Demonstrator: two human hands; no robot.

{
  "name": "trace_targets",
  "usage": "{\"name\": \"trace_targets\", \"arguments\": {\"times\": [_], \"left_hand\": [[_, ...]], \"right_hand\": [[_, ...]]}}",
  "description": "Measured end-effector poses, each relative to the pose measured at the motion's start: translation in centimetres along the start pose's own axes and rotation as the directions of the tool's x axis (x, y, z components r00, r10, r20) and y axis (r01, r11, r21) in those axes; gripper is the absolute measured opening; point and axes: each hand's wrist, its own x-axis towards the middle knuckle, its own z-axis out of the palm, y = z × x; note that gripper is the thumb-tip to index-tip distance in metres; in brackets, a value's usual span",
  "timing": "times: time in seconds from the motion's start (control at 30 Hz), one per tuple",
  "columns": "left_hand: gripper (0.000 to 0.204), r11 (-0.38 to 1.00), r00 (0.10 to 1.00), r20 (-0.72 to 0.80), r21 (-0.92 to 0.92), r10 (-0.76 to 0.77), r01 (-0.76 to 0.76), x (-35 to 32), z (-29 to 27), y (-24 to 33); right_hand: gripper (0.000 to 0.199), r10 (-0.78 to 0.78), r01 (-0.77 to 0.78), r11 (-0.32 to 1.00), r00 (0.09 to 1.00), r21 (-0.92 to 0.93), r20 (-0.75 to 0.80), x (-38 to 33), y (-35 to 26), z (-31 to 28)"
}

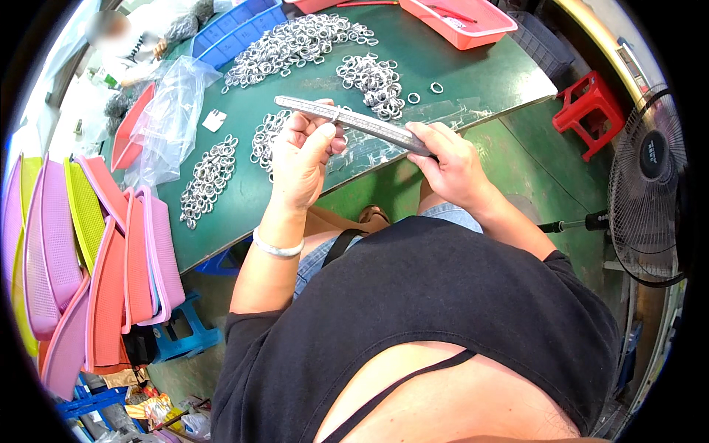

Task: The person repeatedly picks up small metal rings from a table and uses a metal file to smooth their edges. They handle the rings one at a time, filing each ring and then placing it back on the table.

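Observation:
A grey tapered ring mandrel [369,127] with marks along its face is held slantwise above the green table's near edge. My right hand [452,162] is closed round its thick end. At the thinner part, my left hand [309,148] is closed, thumb and fingers pinching a metal ring [336,116] that sits around the mandrel. Just beyond my hands lies a pile of silver rings [373,83], and another ring pile [264,140] is partly hidden behind my left hand. Two single rings lie apart to the right, one of them a loose ring [436,88].
A larger ring heap [295,43] and a smaller one [209,179] lie on the green table [502,81]. Around them are a blue basket [238,31], a red tray [465,23] and a clear plastic bag [173,111]. Stacked coloured baskets [88,251] stand left, a fan [650,184] right.

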Motion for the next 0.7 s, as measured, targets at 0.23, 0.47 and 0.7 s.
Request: {"name": "trace_targets", "arguments": {"times": [0.23, 0.47, 0.7], "left_hand": [[0.013, 0.994, 1.0, 0.015, 0.107, -0.02, 0.019, 0.6, -1.7, -1.0], [0.008, 0.999, 0.999, -0.045, 0.039, 0.004, -0.002, 0.8, -1.7, -1.7], [0.011, 0.994, 0.993, -0.114, -0.097, 0.033, -0.044, 1.8, -3.5, 0.2]], "right_hand": [[0.041, 0.0, 0.0, 1.0, 0.997, -0.005, 0.074, -0.1, -0.2, -0.3], [0.041, 0.001, -0.002, 1.0, 0.993, 0.011, 0.115, 0.1, -0.9, -0.6], [0.041, 0.032, -0.02, 0.994, 0.993, -0.105, 0.115, -0.9, -0.3, -1.0]]}}
